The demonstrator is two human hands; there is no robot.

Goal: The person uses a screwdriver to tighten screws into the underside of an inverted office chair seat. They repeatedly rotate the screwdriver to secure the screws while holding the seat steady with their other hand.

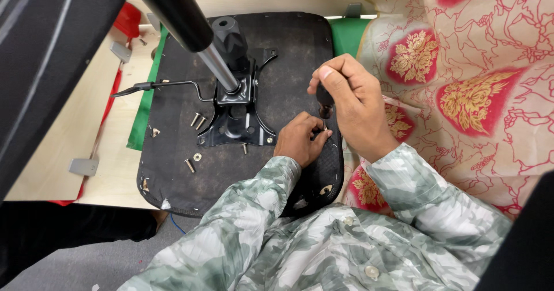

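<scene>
the fingers (316,138) of the left hand (300,140) are pinched on something small and pale at the near right edge of the upturned chair seat (288,95), likely a screw, though it is too small to be sure. the right hand (352,103) is clenched around the dark handle of a screwdriver (324,100), held upright with its tip right at the left fingertips.

left of that spot, the black metal mechanism plate (234,118) lies flat on the middle of the seat underside, with the gas lift column (196,34) rising from it and a lever (156,86) reaching out to the left. one bolt (244,148) stands at the plate's near edge. more bolts (197,119) and a washer (197,157) lie loose on the seat to the left of the plate.

judging by the loose hardware, fastening looks only partly done, with several pieces not yet fitted. the seat rests on a pale wooden worktop (109,147), with patterned cloth (461,66) to its right.
</scene>
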